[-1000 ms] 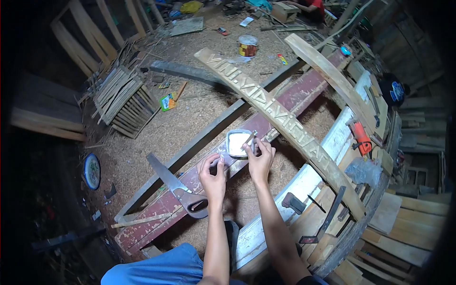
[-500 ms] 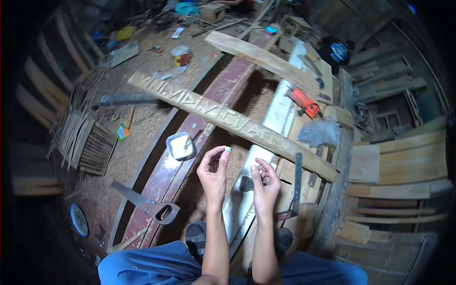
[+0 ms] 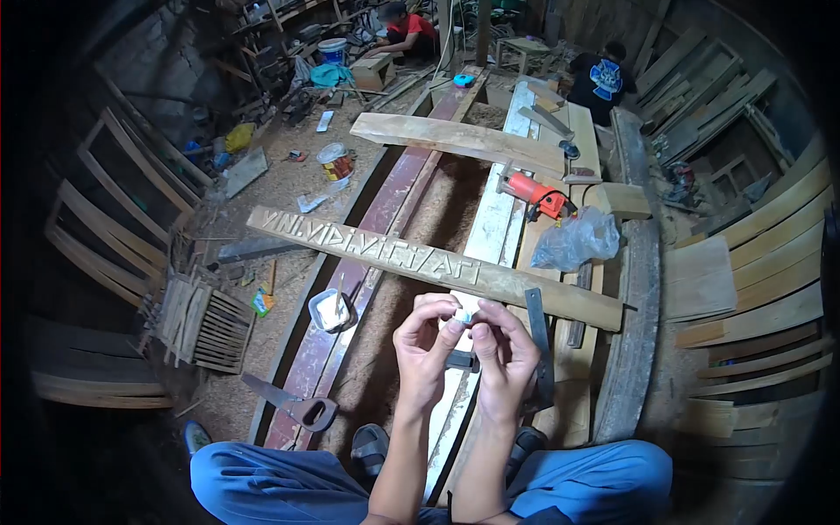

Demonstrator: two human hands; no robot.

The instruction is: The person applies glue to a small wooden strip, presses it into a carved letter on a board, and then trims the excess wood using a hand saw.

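My left hand and my right hand come together, fingertips pinching a small whitish piece. A hint of blue-green shows on it, but its kind is too small to tell. Just beyond lies a wooden plank with raised carved letters, resting across the beams. A dark flat object, partly hidden by the hands, sits on the white beam below them. To the right, a dark metal square is partly covered by my right hand.
A tub of white stuff with a stick and a handsaw lie on the red beam. A red power tool and a plastic bag are at right. Two people, one in a red shirt, sit farther back.
My hands were apart, with the small whitish piece in the left fingertips; now both hands meet around it. The view has tilted up, showing more of the background.
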